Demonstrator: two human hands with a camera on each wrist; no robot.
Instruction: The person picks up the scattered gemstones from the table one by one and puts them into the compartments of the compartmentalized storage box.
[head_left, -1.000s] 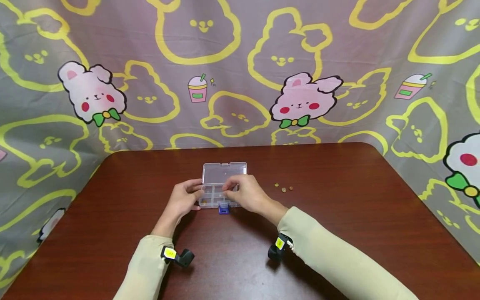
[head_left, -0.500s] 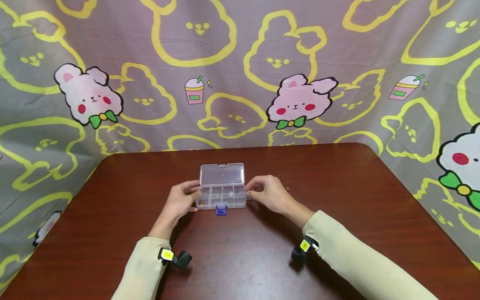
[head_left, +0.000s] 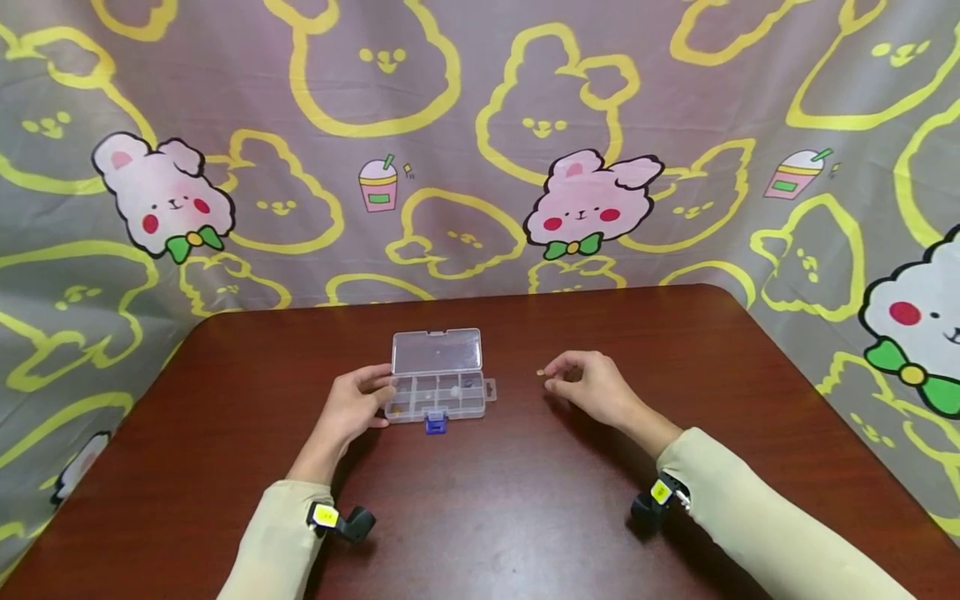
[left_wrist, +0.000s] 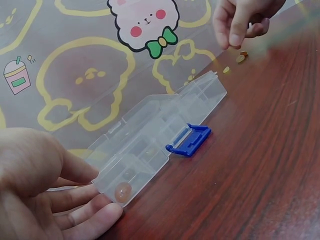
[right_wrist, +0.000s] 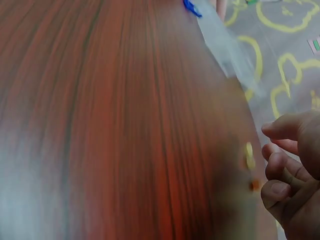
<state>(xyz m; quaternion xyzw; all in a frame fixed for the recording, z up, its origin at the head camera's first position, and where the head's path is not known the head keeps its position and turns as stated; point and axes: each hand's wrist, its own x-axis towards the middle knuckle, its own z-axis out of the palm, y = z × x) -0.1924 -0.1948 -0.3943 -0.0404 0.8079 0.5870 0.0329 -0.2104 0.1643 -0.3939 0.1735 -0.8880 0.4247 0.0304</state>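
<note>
My left hand [head_left: 354, 400] grips the left end of a clear plastic compartment box [head_left: 472, 412], thumb and fingers at its corner. The box's hinged lid [head_left: 437, 352] stands raised at the back, and a blue latch [head_left: 436, 423] hangs at its front. An amber-coloured bead [left_wrist: 123, 192] lies in the compartment nearest that hand, while small pale pieces sit in others. Right of the box, my right hand [head_left: 596, 389] hovers with loosely bent fingers beside several small yellowish and amber beads [left_wrist: 242, 57]. Nothing shows between its fingertips in the right wrist view, where yellow pieces [right_wrist: 249, 155] lie close by.
The box stands on a dark reddish-brown wooden table [head_left: 465, 517]. A clear hanging tab [head_left: 491, 389] sticks out from its right end. Behind the table hangs a grey curtain [head_left: 450, 108] with cartoon prints. Each wrist carries a small black camera [head_left: 356, 523].
From over the compartments, my right hand has moved right, past the box's end, to the beads on the table. My left hand keeps its hold on the box. The view has shifted slightly.
</note>
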